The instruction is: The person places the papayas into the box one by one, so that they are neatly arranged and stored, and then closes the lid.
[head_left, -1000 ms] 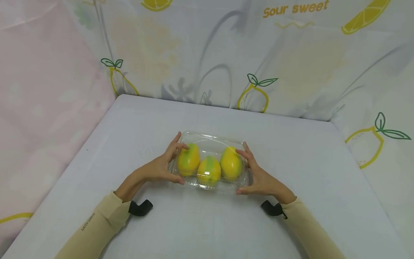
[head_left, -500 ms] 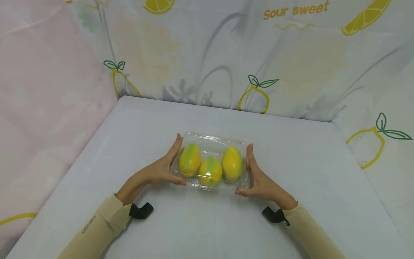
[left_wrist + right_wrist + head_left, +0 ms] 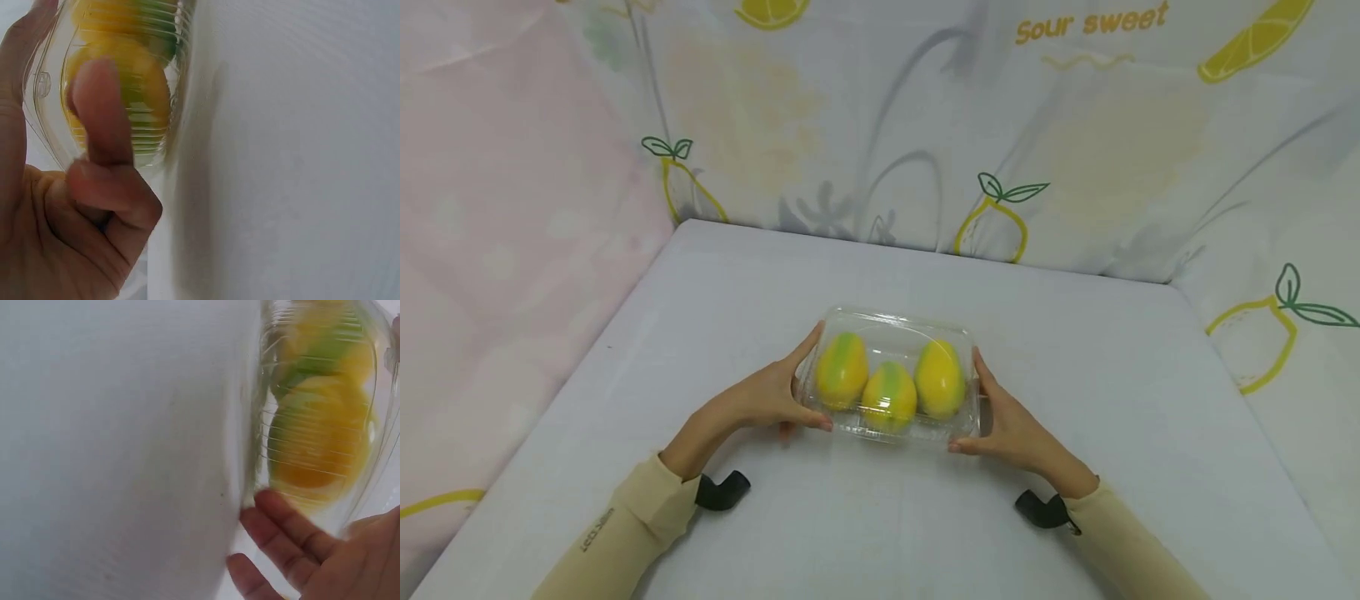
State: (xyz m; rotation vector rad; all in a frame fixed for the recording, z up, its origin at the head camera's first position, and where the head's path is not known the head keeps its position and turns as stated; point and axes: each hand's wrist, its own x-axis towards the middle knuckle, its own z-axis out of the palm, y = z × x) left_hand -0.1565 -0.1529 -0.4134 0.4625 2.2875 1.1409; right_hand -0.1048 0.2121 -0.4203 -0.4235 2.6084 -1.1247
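Observation:
A clear plastic clamshell container [image 3: 891, 333] with its lid down lies between both hands over the white table. Inside are three yellow oval fruits with green streaks, mango-like: a left fruit [image 3: 842, 371], a middle fruit [image 3: 889, 397] and a right fruit [image 3: 940, 379]. My left hand [image 3: 767, 395] grips the container's left end, thumb at the near rim; in the left wrist view some fingers [image 3: 103, 119] curl beside its wall. At the right end my right hand [image 3: 1013, 429] holds it between thumb and index finger, while other fingers [image 3: 294, 537] extend low along the side.
The white table [image 3: 880, 517] runs back to a lemon-printed cloth [image 3: 850, 117]. A pink cloth [image 3: 512, 208] hangs along the left side. Black curved pieces, a left one [image 3: 722, 492] and a right one [image 3: 1041, 508], stick out by the sleeve cuffs.
Fingers of both hands have come off the lid's top and now sit at the container's ends. The container has barely shifted.

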